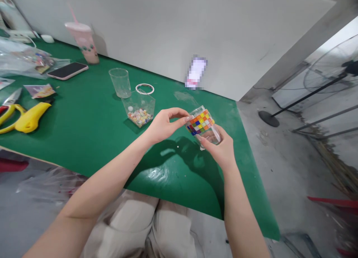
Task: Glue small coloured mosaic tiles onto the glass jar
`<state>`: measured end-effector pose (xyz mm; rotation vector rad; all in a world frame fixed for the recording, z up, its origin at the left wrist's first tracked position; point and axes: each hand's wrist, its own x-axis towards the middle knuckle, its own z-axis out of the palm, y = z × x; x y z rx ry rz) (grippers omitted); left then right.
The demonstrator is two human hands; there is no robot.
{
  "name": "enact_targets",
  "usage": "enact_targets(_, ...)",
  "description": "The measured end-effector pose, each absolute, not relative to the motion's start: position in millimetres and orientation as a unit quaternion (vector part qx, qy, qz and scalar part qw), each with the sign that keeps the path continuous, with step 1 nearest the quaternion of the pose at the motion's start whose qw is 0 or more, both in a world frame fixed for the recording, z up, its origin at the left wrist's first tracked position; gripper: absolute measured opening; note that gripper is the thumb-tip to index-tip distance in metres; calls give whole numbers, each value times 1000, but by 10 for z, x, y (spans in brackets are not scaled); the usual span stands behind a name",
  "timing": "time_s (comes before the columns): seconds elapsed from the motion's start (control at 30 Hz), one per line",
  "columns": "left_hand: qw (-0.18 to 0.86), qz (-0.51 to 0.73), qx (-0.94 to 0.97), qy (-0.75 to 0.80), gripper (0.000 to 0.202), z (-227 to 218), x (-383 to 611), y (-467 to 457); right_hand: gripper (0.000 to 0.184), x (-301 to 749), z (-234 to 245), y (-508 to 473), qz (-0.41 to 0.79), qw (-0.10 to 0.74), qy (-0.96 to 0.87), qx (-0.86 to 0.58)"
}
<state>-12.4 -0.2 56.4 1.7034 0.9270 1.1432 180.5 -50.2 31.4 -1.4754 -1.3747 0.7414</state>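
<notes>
While your right hand [225,148] grips the tiled glass [201,125] around its lower part, your left hand [165,126] is closed to a pinch at the tiled edge near its rim. You have the glass tilted above the right part of the green bench [92,146]; bright square tiles [207,119] band its upper half, and its lower part is clear. Printing on the small purple-and-yellow packet [40,90] at your far left is too blurred to read, and the lit screen [196,72] by the white panel is pixelated. Left of your hands, an angular clear container [149,106] holds small mixed-colour pieces [140,117] at its bottom. Just behind it stand a clear cup [120,82] and, beside that, lies a white ring [145,88]. Farther back you see a pink drink cup [82,36] with a straw [73,13] and, to its left, a plastic bag [15,58] containing colourful bits [41,60].
</notes>
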Motion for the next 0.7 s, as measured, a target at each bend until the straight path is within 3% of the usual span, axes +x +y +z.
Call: enact_targets(0.7, 424, 488, 655, 391, 26, 560, -98, -45, 57, 1750, 261, -540, 190, 462, -607, -618)
